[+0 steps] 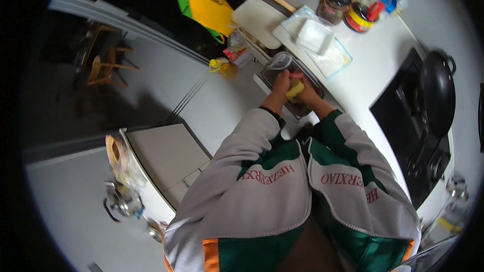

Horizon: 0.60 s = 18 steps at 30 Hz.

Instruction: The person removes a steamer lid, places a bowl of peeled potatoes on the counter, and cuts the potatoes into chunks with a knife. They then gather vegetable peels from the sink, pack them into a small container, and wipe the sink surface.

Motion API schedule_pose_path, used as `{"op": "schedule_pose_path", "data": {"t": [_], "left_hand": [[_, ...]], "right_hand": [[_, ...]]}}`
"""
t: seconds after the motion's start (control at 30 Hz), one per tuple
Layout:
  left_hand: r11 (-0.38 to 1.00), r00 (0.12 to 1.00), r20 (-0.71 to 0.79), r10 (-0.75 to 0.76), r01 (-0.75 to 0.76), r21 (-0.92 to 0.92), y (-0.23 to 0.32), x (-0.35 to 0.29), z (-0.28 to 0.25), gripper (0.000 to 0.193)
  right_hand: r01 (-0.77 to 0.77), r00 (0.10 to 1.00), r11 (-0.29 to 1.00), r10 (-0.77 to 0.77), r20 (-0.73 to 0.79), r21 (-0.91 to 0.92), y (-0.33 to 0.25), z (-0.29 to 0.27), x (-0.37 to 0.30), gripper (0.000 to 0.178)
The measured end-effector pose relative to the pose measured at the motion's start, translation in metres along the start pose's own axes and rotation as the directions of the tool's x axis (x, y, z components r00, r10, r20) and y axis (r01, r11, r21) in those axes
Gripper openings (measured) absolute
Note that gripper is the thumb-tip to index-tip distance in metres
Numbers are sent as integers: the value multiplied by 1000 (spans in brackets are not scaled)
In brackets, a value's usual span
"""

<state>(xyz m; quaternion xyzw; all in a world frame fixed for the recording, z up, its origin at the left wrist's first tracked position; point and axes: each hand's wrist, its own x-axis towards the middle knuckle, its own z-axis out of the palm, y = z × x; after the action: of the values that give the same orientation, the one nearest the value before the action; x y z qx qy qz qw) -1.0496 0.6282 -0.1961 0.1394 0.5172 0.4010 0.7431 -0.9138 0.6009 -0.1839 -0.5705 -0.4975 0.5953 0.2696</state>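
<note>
My left hand (277,93) and my right hand (308,93) are close together over a metal-rimmed basin or container (317,81) set at the counter's edge. Between them is a yellow lump (295,89), with the fingers of both hands curled around it. A small pinkish-red piece (296,75) shows at the fingertips; its kind is too blurred to tell, as is which hand has it. Clear plastic (282,61) lies at the far end of the container, and its dark inside is partly hidden by my hands.
A white tray (315,37) rests on a cloth (335,64) upon the white counter, with a cream board (258,21) beside it. Jars (334,4) and bottles stand behind. A black wok (437,93) is on the stove at right. A yellow-capped oil bottle (222,67) stands at left.
</note>
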Motion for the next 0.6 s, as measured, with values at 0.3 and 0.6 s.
{"op": "schedule_pose_path", "data": {"t": [0.3,0.6], "left_hand": [[864,930,-89,-357,364,346,50,45,-2,55],[900,939,20,-344,324,291,29,59,-21,43]], "right_hand": [[-264,936,901,155,-315,-343,-16,7,5,71],[-110,947,966,29,-321,-236,-33,21,-21,32]]}}
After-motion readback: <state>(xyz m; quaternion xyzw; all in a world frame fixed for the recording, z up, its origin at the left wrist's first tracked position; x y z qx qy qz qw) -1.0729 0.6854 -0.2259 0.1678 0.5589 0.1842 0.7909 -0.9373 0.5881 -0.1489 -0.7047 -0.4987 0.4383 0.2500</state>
